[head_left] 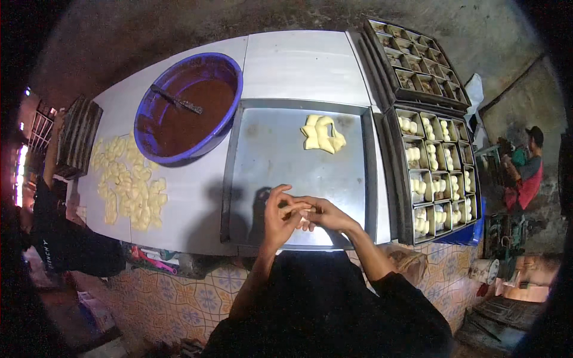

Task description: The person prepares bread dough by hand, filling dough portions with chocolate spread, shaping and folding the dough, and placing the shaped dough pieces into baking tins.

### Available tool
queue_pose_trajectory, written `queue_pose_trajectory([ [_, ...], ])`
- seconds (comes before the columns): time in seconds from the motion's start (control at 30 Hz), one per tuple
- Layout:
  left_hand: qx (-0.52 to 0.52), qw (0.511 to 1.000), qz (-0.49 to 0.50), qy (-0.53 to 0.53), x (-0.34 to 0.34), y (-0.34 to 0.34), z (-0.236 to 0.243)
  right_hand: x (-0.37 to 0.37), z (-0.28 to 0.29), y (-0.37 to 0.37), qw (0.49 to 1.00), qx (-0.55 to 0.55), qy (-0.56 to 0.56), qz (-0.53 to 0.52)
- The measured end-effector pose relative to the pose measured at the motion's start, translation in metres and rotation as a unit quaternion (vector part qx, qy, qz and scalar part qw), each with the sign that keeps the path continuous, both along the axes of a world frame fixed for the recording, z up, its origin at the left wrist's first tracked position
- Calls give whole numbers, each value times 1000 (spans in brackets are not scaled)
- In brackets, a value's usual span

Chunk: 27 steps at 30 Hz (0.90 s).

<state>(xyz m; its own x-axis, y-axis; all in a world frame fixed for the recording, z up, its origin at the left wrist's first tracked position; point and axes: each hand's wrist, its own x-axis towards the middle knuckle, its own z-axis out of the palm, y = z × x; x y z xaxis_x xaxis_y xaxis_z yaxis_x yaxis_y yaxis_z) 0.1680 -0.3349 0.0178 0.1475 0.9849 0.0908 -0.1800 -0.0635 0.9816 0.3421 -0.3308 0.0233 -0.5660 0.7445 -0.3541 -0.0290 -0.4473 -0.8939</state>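
My left hand (279, 216) and my right hand (325, 215) meet above the near edge of a shallow metal tray (280, 158). Fingers of both are closed together around a small pale piece of dough (305, 213), mostly hidden by them. Farther back in the tray lies a small clump of yellowish dough pieces (322, 133), touching one another. To the left, many more dough pieces (132, 188) are spread over the white table. A blue basin (143, 134) of brown filling stands between them and the tray, a dark spatula (176, 99) lying across the filling.
On the right, a divided baking tin (412, 173) holds pale dough pieces in its compartments. Behind it sits another divided tin (418, 62). A person in black (71, 232) is at the far left, next to stacked dark tins (79, 137). Another person (525, 173) is at the far right.
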Motion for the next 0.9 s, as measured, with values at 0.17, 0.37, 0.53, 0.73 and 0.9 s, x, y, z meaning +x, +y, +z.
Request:
queue_pose_trajectory([
  [0.17,-10,988,116,98,1,7,-13,0,-40,23,894,345,-238,-156],
  [0.37,-8,973,83,214,-6,13,-36,39,-63,65,894,271,-238,-266],
  [0.53,4,973,63,224,6,19,-29,111,-70,164,717,356,-523,-292],
  [0.73,-31,992,50,109,4,24,-13,115,-32,160,811,263,-268,-448],
  [0.9,-85,996,8,8,7,15,-6,75,72,79,746,475,-211,-417],
])
